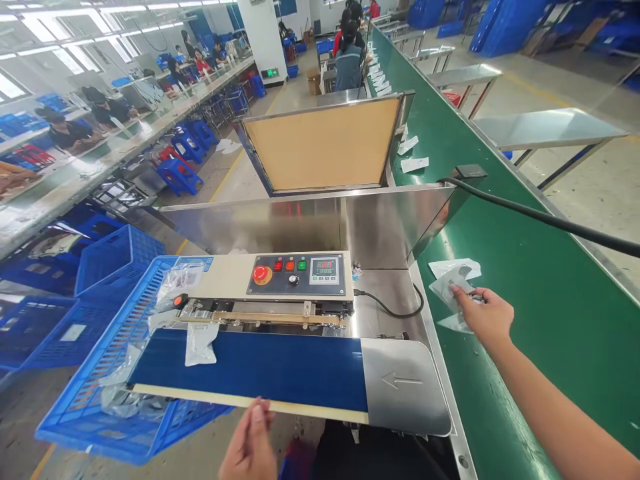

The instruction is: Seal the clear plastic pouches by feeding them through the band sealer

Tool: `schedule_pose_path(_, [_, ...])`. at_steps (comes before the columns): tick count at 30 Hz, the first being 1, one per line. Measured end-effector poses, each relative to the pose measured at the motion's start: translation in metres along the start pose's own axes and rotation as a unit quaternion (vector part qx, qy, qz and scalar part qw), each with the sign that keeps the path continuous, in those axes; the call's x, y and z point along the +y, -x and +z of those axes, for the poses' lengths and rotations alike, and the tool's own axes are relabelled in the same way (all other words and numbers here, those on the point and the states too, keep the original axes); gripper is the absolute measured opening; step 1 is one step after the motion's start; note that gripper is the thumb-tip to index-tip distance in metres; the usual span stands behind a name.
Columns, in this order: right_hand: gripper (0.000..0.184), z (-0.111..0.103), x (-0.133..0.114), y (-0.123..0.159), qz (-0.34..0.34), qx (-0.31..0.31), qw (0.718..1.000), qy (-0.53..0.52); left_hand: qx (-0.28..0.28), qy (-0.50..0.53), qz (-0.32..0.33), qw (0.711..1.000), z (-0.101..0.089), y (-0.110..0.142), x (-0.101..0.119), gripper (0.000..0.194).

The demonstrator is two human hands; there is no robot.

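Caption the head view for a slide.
Right hand holds a plastic pouch over a green conveyor beside a band sealer.

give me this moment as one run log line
left hand: holds nothing, at front edge of blue belt of band sealer | right hand: on clear plastic pouch above green conveyor | on blue belt: another pouch

1. We see a person in a grey jacket (348, 67) seated far along the green conveyor belt (565, 347).
2. We see steel side tables (547, 130) standing beyond the belt, and blue crates (505, 27) stacked farther off.
3. We see blue stools (180, 175) beside the long left counter (75, 193), where people (73, 133) sit working.
4. We see a thick black cable (545, 217) crossing above the belt.
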State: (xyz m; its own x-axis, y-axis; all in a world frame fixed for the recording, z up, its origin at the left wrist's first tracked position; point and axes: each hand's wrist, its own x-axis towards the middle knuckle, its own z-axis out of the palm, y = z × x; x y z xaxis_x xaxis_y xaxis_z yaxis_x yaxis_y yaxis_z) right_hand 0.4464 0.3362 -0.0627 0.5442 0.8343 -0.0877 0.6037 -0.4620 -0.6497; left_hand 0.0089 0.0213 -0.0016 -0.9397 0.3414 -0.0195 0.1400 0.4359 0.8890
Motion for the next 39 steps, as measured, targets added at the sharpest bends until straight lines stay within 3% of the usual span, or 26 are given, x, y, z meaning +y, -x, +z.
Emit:
schedule_pose_path(2, [0.053, -0.021, -0.023, 0.046, -0.016, -0.037, 0.998, -0.045, -0.149, 0.03, 0.017, 0.988, 0.032, 0.014, 0.02, 0.052])
schedule_pose_path(4, [0.052, -0.037, -0.049, 0.094, -0.06, -0.132, 0.984, -0.099, -0.281, 0.047, 0.075, 0.955, 0.066, 0.03, 0.043, 0.046])
schedule_pose_path(7, [0.045, -0.047, -0.08, 0.158, -0.134, -0.314, 0.928, -0.151, -0.418, 0.094, 0.119, 0.896, 0.11, 0.051, 0.074, 0.05])
schedule_pose_path(10, [0.043, -0.046, -0.091, 0.196, -0.125, -0.413, 0.881, -0.191, -0.522, 0.111, 0.095, 0.84, 0.133, 0.064, 0.086, 0.055])
schedule_pose_path(13, [0.044, -0.044, -0.081, 0.206, -0.096, -0.424, 0.877, -0.207, -0.524, 0.112, 0.07, 0.841, 0.141, 0.065, 0.076, 0.062])
schedule_pose_path(18, [0.048, -0.028, -0.068, 0.196, -0.021, -0.362, 0.912, -0.19, -0.458, 0.078, -0.004, 0.886, 0.157, 0.051, 0.056, 0.058])
schedule_pose_path(21, [0.045, -0.005, -0.079, 0.19, 0.038, -0.353, 0.919, -0.172, -0.423, 0.08, -0.055, 0.901, 0.168, 0.04, 0.053, 0.058])
schedule_pose_path(24, [0.041, 0.019, -0.1, 0.191, 0.033, -0.367, 0.917, -0.157, -0.394, 0.094, -0.066, 0.912, 0.169, 0.023, 0.052, 0.058])
schedule_pose_path(28, [0.035, 0.035, -0.121, 0.202, 0.01, -0.388, 0.907, -0.163, -0.347, 0.105, -0.049, 0.931, 0.152, -0.006, 0.047, 0.056])
schedule_pose_path(31, [0.038, 0.029, -0.123, 0.211, -0.012, -0.358, 0.916, -0.182, -0.238, 0.125, -0.019, 0.963, 0.126, -0.019, 0.045, 0.055])
schedule_pose_path(33, [0.045, 0.02, -0.121, 0.218, -0.026, -0.329, 0.923, -0.2, -0.187, 0.134, 0.04, 0.972, 0.108, -0.012, 0.047, 0.055])
schedule_pose_path(34, [0.047, 0.015, -0.121, 0.223, -0.031, -0.323, 0.922, -0.21, -0.2, 0.134, 0.071, 0.968, 0.1, -0.004, 0.05, 0.054])
schedule_pose_path(36, [0.052, 0.008, -0.124, 0.234, -0.039, -0.328, 0.913, -0.239, -0.316, 0.13, 0.108, 0.934, 0.09, 0.018, 0.058, 0.052])
schedule_pose_path(38, [0.057, 0.003, -0.129, 0.243, -0.044, -0.341, 0.894, -0.286, -0.454, 0.142, 0.088, 0.875, 0.089, 0.041, 0.067, 0.056])
schedule_pose_path(39, [0.062, 0.002, -0.131, 0.246, -0.039, -0.345, 0.882, -0.319, -0.492, 0.153, 0.069, 0.854, 0.091, 0.05, 0.071, 0.059])
